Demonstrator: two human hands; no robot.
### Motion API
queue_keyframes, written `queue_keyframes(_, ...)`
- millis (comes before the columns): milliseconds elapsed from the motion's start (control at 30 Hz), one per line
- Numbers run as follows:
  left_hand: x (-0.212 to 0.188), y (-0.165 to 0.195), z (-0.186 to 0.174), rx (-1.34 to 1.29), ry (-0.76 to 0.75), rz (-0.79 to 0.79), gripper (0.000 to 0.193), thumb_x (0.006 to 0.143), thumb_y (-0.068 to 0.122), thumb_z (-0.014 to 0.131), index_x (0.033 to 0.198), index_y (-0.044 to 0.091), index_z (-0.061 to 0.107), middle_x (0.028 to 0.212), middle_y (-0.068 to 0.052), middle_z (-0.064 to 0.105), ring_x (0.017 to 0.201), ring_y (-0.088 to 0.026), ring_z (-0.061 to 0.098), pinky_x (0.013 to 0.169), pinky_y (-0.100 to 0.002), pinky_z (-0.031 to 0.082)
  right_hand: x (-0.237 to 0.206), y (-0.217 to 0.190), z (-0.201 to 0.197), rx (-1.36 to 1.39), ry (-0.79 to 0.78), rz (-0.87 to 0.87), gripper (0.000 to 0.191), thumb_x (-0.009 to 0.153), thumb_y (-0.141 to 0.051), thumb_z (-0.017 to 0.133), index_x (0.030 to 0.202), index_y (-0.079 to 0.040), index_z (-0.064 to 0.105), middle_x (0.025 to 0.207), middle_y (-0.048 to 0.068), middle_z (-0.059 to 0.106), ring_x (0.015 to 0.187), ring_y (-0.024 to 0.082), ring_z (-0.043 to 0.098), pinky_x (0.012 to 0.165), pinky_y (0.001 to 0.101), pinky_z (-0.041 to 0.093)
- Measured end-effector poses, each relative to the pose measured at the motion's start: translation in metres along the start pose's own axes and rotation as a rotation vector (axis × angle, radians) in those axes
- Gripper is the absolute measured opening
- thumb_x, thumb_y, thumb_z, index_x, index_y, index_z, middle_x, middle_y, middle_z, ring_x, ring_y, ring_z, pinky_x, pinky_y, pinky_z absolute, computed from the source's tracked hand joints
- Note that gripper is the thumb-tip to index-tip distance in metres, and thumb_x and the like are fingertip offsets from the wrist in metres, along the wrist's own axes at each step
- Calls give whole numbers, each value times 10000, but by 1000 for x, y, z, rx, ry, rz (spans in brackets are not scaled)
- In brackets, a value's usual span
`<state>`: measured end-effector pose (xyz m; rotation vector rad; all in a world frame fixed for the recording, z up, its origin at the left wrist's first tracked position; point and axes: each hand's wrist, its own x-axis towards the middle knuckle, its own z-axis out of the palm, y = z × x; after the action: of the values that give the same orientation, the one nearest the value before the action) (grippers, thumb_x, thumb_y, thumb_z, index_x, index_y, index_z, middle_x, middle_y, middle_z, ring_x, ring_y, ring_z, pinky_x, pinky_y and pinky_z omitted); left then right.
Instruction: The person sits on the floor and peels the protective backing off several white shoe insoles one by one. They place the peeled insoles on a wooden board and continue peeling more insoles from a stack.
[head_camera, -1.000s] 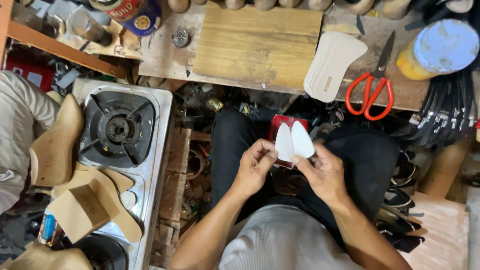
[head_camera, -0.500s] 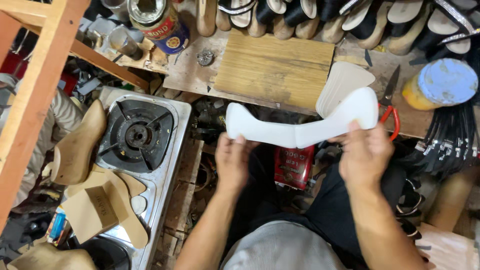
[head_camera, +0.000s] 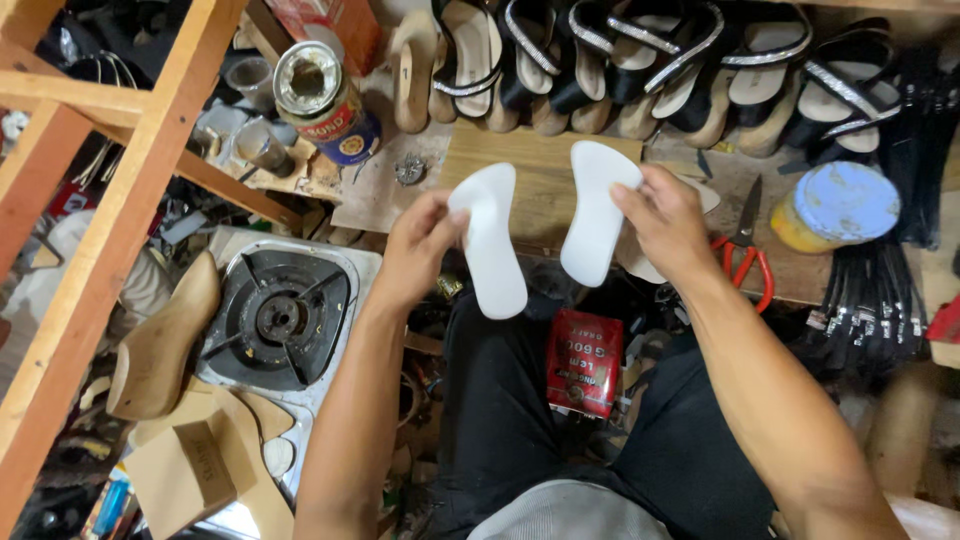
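My left hand pinches a white shoe insole by its upper edge, the piece hanging downward. My right hand grips a second white insole near its top. The two insoles are held apart, side by side, above a wooden board on the workbench. Both pieces hover over my lap, where a red tin can sits between my legs.
A gas stove burner and a wooden shoe last lie at left. Red-handled scissors and a blue-lidded yellow jar sit at right. A row of sandals lines the back, an open glue can nearby. A wooden frame crosses the left.
The insoles were held together near my lap, then raised joined end to end. Now they are separated, one in each hand, and the view has tilted up toward the sandals.
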<state>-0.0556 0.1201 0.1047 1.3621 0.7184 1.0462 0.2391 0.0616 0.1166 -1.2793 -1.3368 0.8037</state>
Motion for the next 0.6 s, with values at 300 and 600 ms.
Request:
queue_keyframes(300,43,-15,35,1221,120,357,643,883,228,707,1447,-11,509,1337,-271,602,1226,-448,563,1024,-511,464,-28,6,-6,-502,177,-65,350,969,-181,719,1262,-3,650,1151,128,682,1038,238,707,887,343,577)
queue_keyframes(600,13,-46,42,1559,-247,347,692,979,546,577,1549,182,435,1658,-56,338,1548,-310,250,1191,-702,175,-93,28,-21,-960,49,-311,462,778,-225,832,1162,0,710,1258,144,674,1170,339,621,1055,491,420)
